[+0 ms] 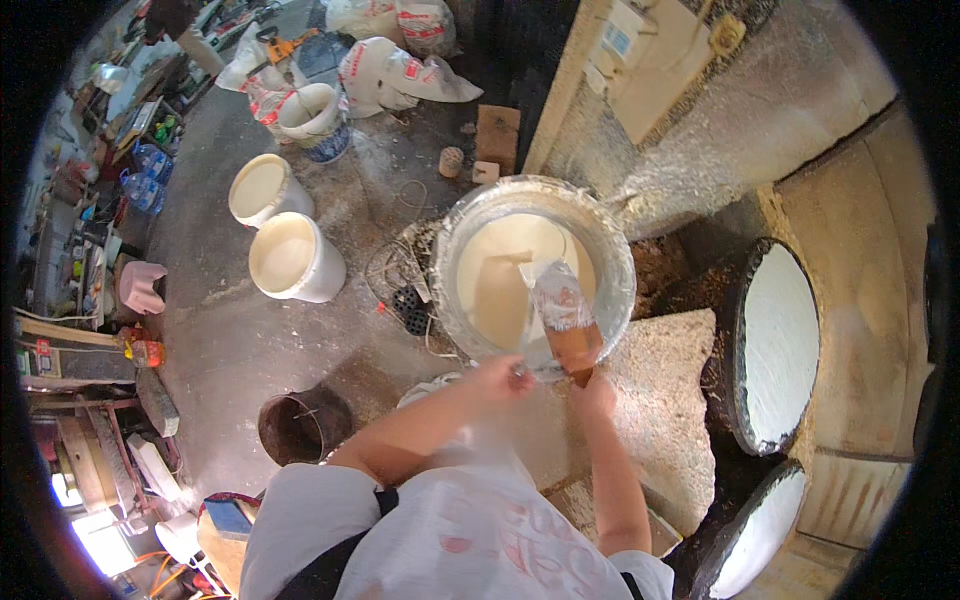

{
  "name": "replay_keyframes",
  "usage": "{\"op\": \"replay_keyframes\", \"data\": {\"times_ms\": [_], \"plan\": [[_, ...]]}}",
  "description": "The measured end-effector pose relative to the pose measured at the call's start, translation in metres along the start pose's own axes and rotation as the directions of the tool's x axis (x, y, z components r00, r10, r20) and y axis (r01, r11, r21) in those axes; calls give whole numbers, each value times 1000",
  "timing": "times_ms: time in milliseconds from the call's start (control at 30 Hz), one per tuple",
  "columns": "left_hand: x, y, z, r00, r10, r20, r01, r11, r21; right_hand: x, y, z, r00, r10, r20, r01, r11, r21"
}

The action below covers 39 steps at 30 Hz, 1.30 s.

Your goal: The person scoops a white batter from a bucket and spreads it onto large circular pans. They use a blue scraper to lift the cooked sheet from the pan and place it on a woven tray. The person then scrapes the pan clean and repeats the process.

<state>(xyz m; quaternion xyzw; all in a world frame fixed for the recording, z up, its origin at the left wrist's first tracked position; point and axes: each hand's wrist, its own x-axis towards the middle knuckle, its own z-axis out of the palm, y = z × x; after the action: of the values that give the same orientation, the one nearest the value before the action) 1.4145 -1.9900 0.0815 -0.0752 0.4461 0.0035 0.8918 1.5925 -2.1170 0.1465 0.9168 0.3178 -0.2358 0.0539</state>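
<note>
A large round tub (621, 225), its rim crusted with pale residue, holds creamy liquid (491, 300). My right hand (596, 397) is closed around the lower end of a brown bottle-like container (574, 341), whose whitish-smeared upper part leans over the liquid. My left hand (506, 379) is at the tub's near rim, fingers curled beside a small metal part (519, 369); blur hides whether it grips this. A thin, pale upright shape shows just above that hand, too unclear to name.
Two white buckets (326, 266) of creamy liquid stand left, with a dark empty-looking pail (304, 427) nearer. Cables (386, 262) and a black perforated block (412, 307) lie beside the tub. To the right are a rough pale slab (667, 405) and two round white-topped forms (780, 349).
</note>
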Motion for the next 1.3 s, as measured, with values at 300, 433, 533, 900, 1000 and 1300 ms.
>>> {"op": "replay_keyframes", "data": {"times_ms": [300, 433, 533, 900, 1000, 1300], "plan": [[-37, 83, 14, 996, 12, 87, -27, 984, 178, -70, 141, 105, 985, 150, 81, -147, 988, -47], [-35, 75, 26, 998, 22, 62, -33, 983, 183, -91, 175, 91, 987, 156, 40, -150, 981, -124], [-51, 73, 31, 999, 53, 1, -52, 969, 243, -103, 170, 77, 993, 115, -9, -115, 991, -70], [-109, 58, -41, 740, 664, 110, -51, -108, 993, -115, 15, 4, 995, 34, -98, 1, 942, 335], [-124, 48, -60, 587, 719, 372, -42, -432, 901, -138, 26, -7, 996, 34, 86, -43, 994, 102], [-115, 34, -52, 691, 580, 431, -50, -557, 829, -186, 104, -28, 960, 274, -52, -271, 961, 52]]}}
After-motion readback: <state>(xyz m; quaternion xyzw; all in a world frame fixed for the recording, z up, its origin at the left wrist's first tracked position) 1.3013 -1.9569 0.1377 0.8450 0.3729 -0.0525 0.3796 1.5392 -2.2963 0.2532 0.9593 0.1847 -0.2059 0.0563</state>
